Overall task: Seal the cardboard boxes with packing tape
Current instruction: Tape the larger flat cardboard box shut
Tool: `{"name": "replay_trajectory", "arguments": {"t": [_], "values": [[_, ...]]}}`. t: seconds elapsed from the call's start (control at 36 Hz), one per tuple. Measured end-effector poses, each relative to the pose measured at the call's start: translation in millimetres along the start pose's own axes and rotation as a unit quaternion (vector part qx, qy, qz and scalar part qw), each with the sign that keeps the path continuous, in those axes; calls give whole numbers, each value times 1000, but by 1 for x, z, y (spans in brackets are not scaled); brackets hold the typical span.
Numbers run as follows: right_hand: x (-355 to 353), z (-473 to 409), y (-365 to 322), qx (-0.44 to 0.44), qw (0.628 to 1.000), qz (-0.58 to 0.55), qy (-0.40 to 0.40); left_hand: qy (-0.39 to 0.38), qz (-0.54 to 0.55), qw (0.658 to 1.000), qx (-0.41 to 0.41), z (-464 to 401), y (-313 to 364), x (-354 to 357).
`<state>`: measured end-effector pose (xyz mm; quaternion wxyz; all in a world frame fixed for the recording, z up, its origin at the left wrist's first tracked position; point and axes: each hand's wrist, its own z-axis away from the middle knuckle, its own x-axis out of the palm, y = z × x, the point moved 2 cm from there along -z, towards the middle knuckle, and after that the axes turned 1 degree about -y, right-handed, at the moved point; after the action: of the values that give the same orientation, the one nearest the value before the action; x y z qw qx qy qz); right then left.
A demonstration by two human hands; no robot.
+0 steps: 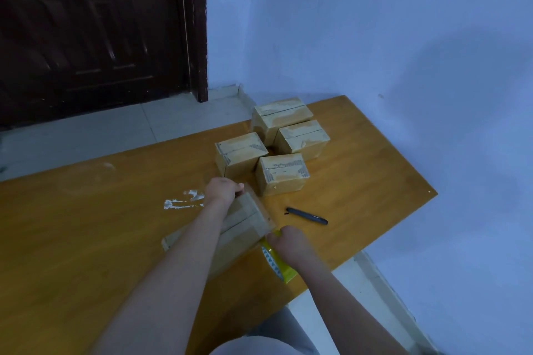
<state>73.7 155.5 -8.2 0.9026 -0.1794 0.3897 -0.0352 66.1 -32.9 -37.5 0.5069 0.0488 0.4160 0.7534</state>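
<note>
At the left of the wooden table (86,239), a smear of white residue (184,200) lies just beside the work area and plays no part in the step. The left hand (223,189) curls over the far end of the cardboard box (245,225) being sealed, fingers clamped on its top edge, apparently pinning the start of the strip. Keep this hold firm so the box cannot slide toward the pull. A clear strip already runs along the top seam toward the near right edge. At that edge, the right hand (288,243) grips the yellow roll of packing tape (278,262), fingers closed around it; the roll sits touching or just off the box's corner, and which cannot be told. Draw the roll in line with the seam, held low and taut, so the tape lies centred over the gap between the flaps without creases. Carry it over the edge and down the side wall before cutting. The black cutter (307,215) lies on the table just right of the box, within easy reach. Behind, four more boxes (272,147) stand clustered; whether each is fully sealed is unclear.
</note>
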Motion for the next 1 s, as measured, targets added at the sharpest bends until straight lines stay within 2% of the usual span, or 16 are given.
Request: {"name": "replay_trajectory", "arguments": {"t": [0.22,0.58,0.64,0.75,0.81,0.92,1.0], "values": [[1,-3,3,-9,1000,-11,-10,-1,-150,989,13,2,3,0],[3,-5,7,-25,1000,-17,-6,-88,-156,982,-57,-11,2,2],[3,-4,7,-28,999,-16,-9,-116,-165,978,-59,-11,3,3],[2,-4,8,-32,999,-17,-15,-115,-176,977,-43,-5,3,5],[4,-5,9,-36,999,-16,-14,-71,-208,975,-17,-2,2,6],[9,-7,13,-38,998,-39,9,18,-206,978,23,-2,-1,6],[12,-8,13,-50,996,-70,24,96,-183,971,115,-1,3,5]]}}
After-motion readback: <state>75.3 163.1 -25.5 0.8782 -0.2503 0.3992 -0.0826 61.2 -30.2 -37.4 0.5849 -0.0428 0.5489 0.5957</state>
